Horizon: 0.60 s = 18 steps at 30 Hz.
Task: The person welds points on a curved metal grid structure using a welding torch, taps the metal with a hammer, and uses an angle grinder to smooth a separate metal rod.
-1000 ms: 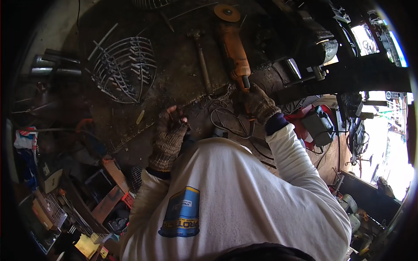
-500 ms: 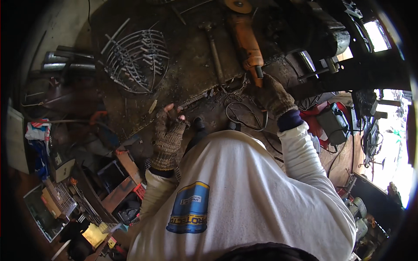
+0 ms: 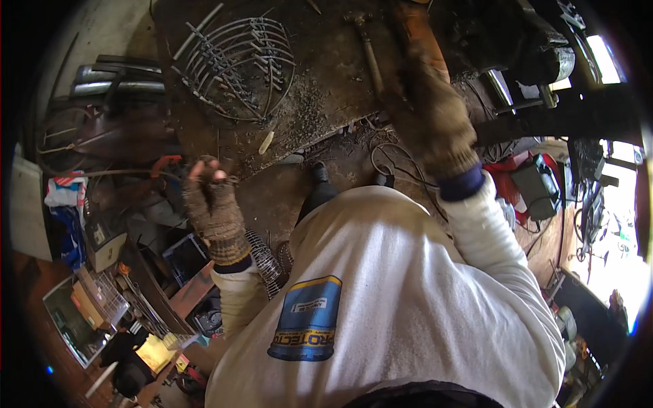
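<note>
I watched the gloved right hand (image 3: 435, 126) clench the orange grinder (image 3: 416, 27) beside the wire guard (image 3: 238, 64), the left hand (image 3: 214, 207) pinching a thin rod (image 3: 122, 173) nearer its edge.

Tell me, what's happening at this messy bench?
A person in a white shirt and knitted fingerless gloves stands at a dirty metal workbench. The right hand reaches toward the orange power tool lying on the bench beside a hammer; whether its grip has closed is blurred. The left hand pinches a thin wire at the bench edge. A curved wire grille lies further back.
</note>
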{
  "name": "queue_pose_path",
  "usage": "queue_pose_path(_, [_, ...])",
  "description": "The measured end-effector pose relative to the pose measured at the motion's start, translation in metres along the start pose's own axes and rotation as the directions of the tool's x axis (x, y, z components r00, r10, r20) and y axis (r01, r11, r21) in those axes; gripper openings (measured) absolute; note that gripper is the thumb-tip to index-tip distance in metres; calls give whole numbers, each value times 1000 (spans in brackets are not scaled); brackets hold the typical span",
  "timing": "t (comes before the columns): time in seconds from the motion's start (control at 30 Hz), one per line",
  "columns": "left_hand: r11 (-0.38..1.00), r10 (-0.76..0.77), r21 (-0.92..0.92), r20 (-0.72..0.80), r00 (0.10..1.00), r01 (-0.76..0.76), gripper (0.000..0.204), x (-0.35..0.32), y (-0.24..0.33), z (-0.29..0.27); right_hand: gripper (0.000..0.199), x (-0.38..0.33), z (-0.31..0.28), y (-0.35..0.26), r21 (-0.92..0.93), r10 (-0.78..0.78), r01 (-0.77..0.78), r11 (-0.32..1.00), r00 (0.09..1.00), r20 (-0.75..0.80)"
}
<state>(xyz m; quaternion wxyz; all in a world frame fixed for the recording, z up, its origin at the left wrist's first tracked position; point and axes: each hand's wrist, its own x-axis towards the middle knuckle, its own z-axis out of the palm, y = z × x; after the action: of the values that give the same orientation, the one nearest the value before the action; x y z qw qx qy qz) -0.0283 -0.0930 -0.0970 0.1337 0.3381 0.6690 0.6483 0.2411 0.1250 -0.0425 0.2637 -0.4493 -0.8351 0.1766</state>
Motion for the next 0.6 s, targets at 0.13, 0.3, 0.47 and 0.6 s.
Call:
queue_pose_path(0.13, [990,139,-13,16,990,-139,35,50,-40,-45,45,35,67,-7,-244,238,-202,949,962,130])
queue_pose_path(0.3, [927,132,337,124,983,-167,35,92,-55,-46,44,58,97,55,-521,167,-19,853,957,239])
queue_pose_path(0.47, [918,92,370,152,984,-143,37,105,-81,-63,40,38,77,7,360,409,-657,662,720,560])
queue_pose_path(0.6, [946,58,309,137,989,-99,39,108,-88,-63,49,-5,85,-67,744,471,-667,42,670,574])
